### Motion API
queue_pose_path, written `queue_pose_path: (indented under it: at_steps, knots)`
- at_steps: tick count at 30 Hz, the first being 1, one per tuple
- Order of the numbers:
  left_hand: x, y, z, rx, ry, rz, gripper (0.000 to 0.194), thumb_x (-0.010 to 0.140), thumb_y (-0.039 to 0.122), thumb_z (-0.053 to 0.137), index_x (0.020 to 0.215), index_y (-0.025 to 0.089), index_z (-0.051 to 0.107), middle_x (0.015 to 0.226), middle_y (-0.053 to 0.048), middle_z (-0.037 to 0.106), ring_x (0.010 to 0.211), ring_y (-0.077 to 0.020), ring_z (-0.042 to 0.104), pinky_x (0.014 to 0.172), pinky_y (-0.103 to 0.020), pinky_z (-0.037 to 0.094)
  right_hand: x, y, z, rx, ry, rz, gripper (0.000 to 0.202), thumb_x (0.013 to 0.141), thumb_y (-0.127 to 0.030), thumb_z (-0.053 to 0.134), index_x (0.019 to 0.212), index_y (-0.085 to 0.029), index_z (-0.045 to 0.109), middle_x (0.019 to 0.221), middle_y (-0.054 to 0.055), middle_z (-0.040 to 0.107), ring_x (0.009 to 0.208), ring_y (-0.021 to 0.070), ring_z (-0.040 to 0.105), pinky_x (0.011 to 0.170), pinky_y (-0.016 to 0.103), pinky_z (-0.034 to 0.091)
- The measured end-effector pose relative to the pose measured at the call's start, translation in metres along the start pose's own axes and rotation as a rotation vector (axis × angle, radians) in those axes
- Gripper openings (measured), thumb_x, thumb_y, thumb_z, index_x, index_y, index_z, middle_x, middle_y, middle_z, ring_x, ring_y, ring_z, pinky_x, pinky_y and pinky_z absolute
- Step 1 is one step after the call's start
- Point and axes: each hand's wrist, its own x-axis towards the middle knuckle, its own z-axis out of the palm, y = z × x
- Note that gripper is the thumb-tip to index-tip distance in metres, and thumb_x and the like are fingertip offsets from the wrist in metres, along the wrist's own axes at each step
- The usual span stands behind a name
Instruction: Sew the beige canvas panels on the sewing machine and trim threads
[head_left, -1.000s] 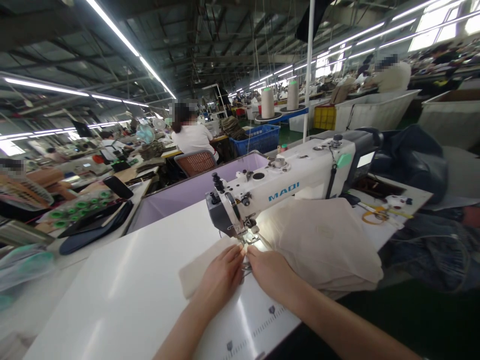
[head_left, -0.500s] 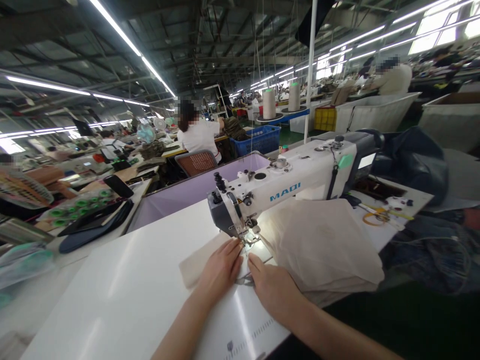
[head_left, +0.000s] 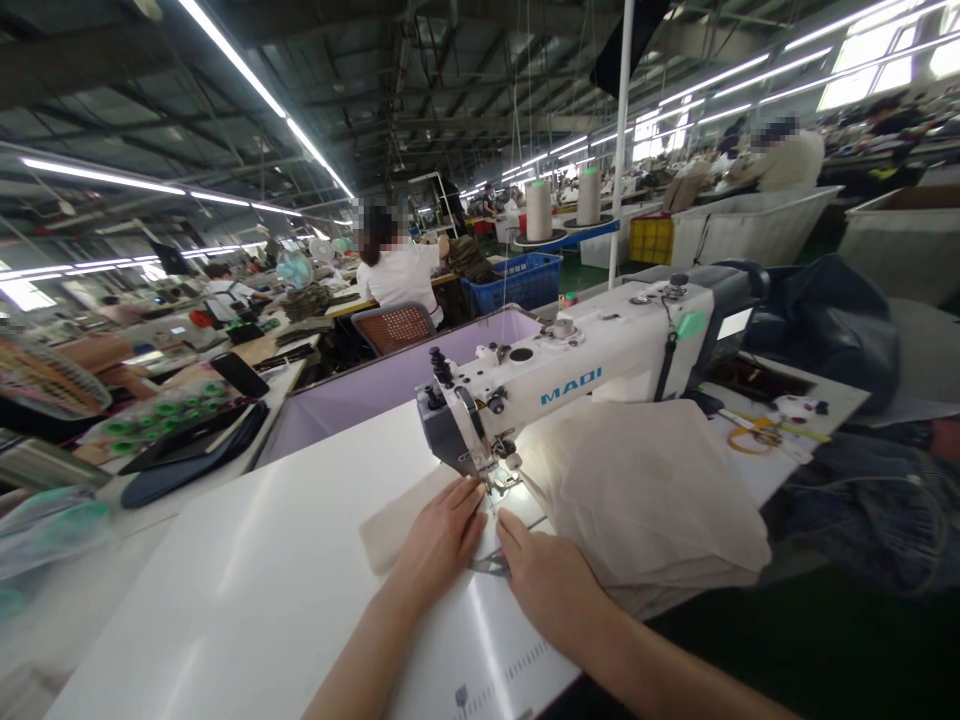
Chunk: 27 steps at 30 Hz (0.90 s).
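Observation:
A white MAQI sewing machine (head_left: pixel 570 385) stands on the white table, its lamp lighting the needle area. My left hand (head_left: pixel 442 530) lies flat with fingers stretched toward the presser foot (head_left: pixel 504 482), over a strip of beige cloth (head_left: pixel 394 525). Close to the needle plate, my right hand (head_left: pixel 551 585) has its fingers pressed together; what they grip, if anything, is hidden. Between the hands shows a small grey edge (head_left: pixel 489 566) that I cannot make out. A larger heap of thin beige fabric (head_left: pixel 649 490) lies under the machine arm, right of the needle.
Yellow-handled scissors (head_left: pixel 754 436) rest at the table's right end. Dark denim (head_left: pixel 862 510) hangs beyond it. Behind the machine is a lilac-lined bin (head_left: pixel 352 385). Thread cones (head_left: pixel 538 210) stand on a blue rack. A seated person in white (head_left: pixel 401 275) works ahead.
Both hands stay almost in place at the needle area. The view has shifted very slightly; the cloth shows no clear movement.

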Motion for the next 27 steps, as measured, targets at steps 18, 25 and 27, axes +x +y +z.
queue_pose_path:
  at_steps: [18,25,27]
  knots:
    - [0.001,0.003,-0.001,-0.046,-0.005,-0.047,0.036,0.1,0.031,0.045,0.126,0.017,0.066,0.132,-0.012,0.067,0.123,-0.0264,0.062,0.108,-0.044,0.05,-0.001,-0.001,-0.003,-0.009,-0.024,0.007,0.038,0.098,-0.01,0.045,0.133,-0.01,0.059,0.134,0.02,0.063,0.074,0.0209,0.073,0.06,0.029,0.059]
    - [0.001,-0.01,-0.014,-0.265,-0.03,-0.159,0.043,0.094,0.013,0.036,0.125,0.021,0.066,0.128,-0.008,0.07,0.117,-0.0216,0.066,0.105,-0.042,0.052,-0.006,0.009,-0.007,0.31,0.081,0.066,0.046,0.089,-0.002,0.043,0.131,-0.013,0.059,0.144,0.018,0.055,0.102,0.0219,0.07,0.087,0.032,0.057]
    - [-0.002,-0.012,-0.024,-0.2,-0.114,-0.206,0.044,0.09,0.009,0.038,0.121,0.021,0.067,0.129,-0.007,0.069,0.12,-0.0218,0.063,0.107,-0.042,0.05,-0.008,0.015,-0.01,0.44,0.182,0.069,0.05,0.082,0.001,0.045,0.128,-0.014,0.06,0.143,0.015,0.056,0.119,0.0229,0.063,0.098,0.034,0.053]
